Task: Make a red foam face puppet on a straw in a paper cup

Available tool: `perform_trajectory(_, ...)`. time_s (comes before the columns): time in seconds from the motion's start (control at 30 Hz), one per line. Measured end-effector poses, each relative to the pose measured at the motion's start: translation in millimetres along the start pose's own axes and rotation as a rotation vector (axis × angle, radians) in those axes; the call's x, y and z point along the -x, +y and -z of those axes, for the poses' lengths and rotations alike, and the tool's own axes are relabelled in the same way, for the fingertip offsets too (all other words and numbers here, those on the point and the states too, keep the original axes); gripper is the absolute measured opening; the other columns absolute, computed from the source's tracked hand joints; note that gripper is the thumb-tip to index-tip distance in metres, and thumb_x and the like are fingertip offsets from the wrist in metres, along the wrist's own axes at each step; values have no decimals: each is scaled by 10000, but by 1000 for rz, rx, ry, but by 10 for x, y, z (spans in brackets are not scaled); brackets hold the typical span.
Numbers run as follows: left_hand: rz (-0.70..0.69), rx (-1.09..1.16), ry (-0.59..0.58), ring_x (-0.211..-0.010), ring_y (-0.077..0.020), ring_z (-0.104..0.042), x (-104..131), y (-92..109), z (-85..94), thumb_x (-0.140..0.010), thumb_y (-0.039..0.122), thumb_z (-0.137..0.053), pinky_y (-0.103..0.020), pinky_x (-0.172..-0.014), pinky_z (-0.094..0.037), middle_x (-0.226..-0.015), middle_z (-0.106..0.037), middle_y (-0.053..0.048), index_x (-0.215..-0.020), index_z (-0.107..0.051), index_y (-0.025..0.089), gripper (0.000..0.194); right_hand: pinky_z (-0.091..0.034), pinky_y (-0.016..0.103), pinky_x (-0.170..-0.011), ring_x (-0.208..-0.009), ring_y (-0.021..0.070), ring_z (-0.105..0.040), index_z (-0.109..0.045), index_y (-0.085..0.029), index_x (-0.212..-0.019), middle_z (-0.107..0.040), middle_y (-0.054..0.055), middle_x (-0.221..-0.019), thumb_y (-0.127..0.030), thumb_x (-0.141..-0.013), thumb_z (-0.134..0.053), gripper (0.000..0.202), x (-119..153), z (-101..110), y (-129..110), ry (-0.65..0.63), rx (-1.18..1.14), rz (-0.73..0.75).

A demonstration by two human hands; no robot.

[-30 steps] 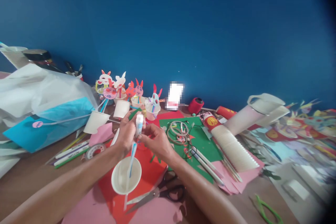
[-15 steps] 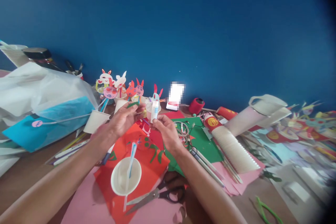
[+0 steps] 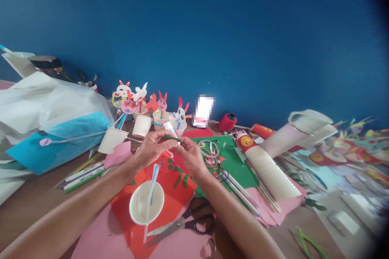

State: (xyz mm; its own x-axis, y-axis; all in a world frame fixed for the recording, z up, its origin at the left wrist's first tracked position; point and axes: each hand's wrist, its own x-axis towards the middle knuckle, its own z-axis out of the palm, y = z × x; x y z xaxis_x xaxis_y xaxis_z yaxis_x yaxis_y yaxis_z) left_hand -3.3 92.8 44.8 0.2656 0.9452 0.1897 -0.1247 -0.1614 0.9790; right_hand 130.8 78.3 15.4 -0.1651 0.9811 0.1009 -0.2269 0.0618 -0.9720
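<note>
Head view: our left hand (image 3: 154, 146) pinches the green piece (image 3: 172, 138); our right hand (image 3: 193, 158) grips the white tube (image 3: 169, 128), now tilted close beside it, no longer upright and apart. The near cup (image 3: 136, 205) holds a straw (image 3: 152, 180), a farther cup (image 3: 182, 128) an eared figure (image 3: 181, 115).

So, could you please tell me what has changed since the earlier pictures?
Compared with half a second ago, the left hand has moved right and the right hand slightly left, so they now meet. The dark green piece came along with the left hand, and the white tube, upright before, now tilts left. Nothing has visibly been let go. The front cup and scissors stayed put.
</note>
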Motion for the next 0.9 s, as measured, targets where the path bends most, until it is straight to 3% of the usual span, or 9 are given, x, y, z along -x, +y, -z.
perform_trajectory(0.2,45,134,-19,-417,-115,-525,20,-59,-16,-666,218,-653,-245,-442,-461,-527,-591,17,-725,-652,179,72,-435,241,-562,-525,96,-512,-573,-159,-760,-588,29,-652,-507,-806,-450,372,29,36,93,-150,-186,-127)
perform_trajectory(0.27,47,160,-20,-416,-115,-524,17,-70,-21,-671,221,-652,-244,-437,-458,-520,-588,18,-731,-649,180,73,-433,239,-561,-526,95,-510,-567,-160,-754,-583,28,-651,-513,-823,-417,389,40,30,90,-140,-175,-107)
perform_trajectory(0.47,40,136,36,-617,-141,-603,13,-63,-25,-640,202,-680,-242,-572,-497,-713,-657,-15,-721,-673,168,88,-406,205,-558,-562,81,-487,-544,-193,-783,-540,-27,-649,-398,-673,-674,266,45,18,40,-18,-108,-27)
perform_trajectory(0.7,58,281,-110,-417,-156,-570,14,-126,-36,-689,209,-640,-298,-426,-484,-553,-605,10,-843,-651,174,158,-379,217,-490,-487,87,-464,-572,-149,-723,-536,8,-573,-547,-820,-403,442,54,55,114,-124,-280,-155)
perform_trajectory(0.9,81,249,-20,-544,-138,-590,4,-174,-23,-654,215,-676,-264,-534,-494,-631,-640,5,-786,-666,171,140,-364,187,-515,-509,62,-460,-549,-171,-743,-546,-27,-614,-371,-738,-629,216,74,23,77,-8,-215,-20)
